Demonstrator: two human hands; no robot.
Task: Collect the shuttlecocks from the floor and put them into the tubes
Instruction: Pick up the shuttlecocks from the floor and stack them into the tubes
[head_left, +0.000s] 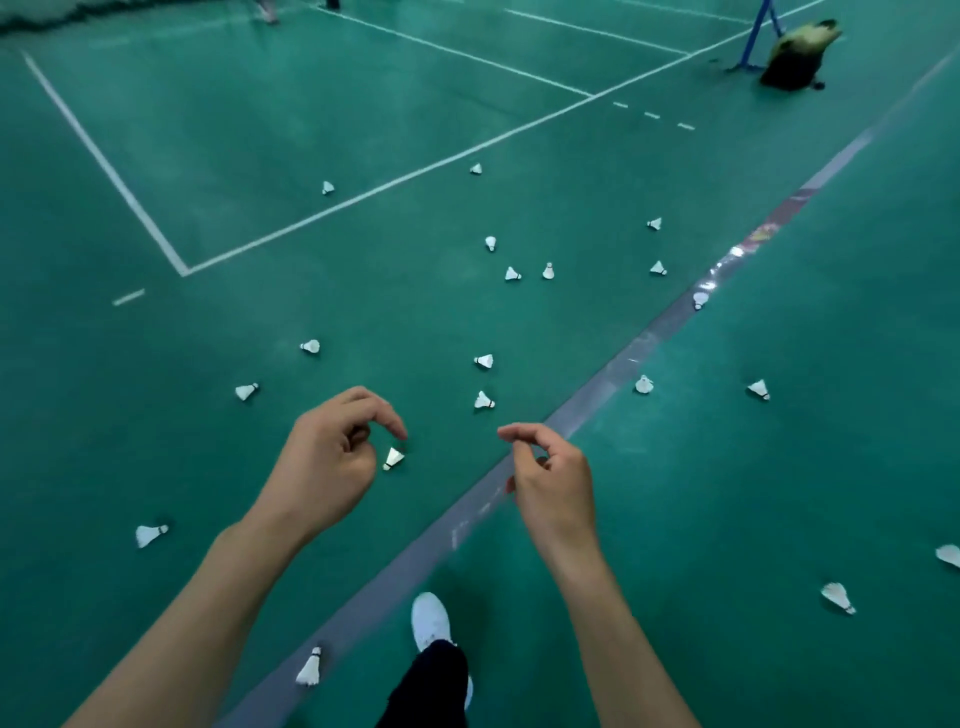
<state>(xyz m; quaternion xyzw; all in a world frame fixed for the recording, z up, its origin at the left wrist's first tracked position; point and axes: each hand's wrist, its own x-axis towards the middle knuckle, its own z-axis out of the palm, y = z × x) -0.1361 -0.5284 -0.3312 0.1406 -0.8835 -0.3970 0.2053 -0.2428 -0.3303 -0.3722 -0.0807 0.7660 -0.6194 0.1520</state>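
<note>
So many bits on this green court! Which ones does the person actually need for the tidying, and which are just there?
Part of the job:
- the scattered shuttlecocks, such as the nearest one
- left hand and right hand, both holding nothing
No tubes are in view.

Just there:
- white court lines
- grey strip
- dark bag by a blue stand

White feathered shuttlecocks (483, 400) scattered singly across green court floor (260, 156), most tipped on sides.

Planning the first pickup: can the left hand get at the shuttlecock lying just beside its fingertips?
Probably yes. The left hand holds nothing, and only bare green floor surrounds that shuttlecock.
</note>
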